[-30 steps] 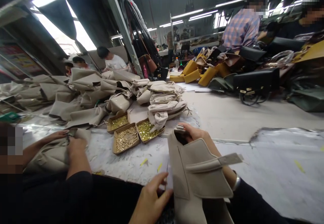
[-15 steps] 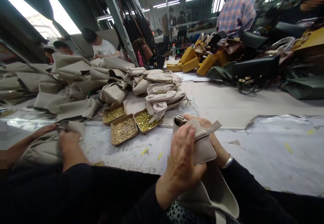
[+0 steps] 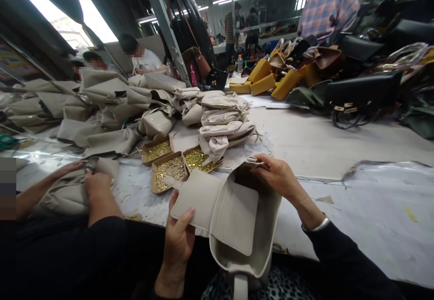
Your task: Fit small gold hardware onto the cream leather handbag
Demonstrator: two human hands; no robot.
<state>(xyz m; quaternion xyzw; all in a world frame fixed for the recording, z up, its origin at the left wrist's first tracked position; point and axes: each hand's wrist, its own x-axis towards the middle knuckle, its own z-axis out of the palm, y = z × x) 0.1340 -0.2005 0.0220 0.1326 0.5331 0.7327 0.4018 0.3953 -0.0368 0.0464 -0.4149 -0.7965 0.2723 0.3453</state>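
In the head view, find a beige bag (image 3: pixel 244 218) held mouth-up and tilted over the lap, at the near edge of the worktop (image 3: pixel 339 227). Note its flap (image 3: pixel 198 196) pinched between thumb and fingers of the left hand (image 3: pixel 178 236), its far rim pinched by the right hand (image 3: pixel 280 178). Expect light weight, bendable walls, a somewhat stiffer flap, probably little slip or fragility. Best gripped by rim and flap edge, without creasing the panels.

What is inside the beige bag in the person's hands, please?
Inside the beige bag, a flat beige panel shows along one side. Whatever is behind this panel is covered, and the shaded depths are too dark to tell.
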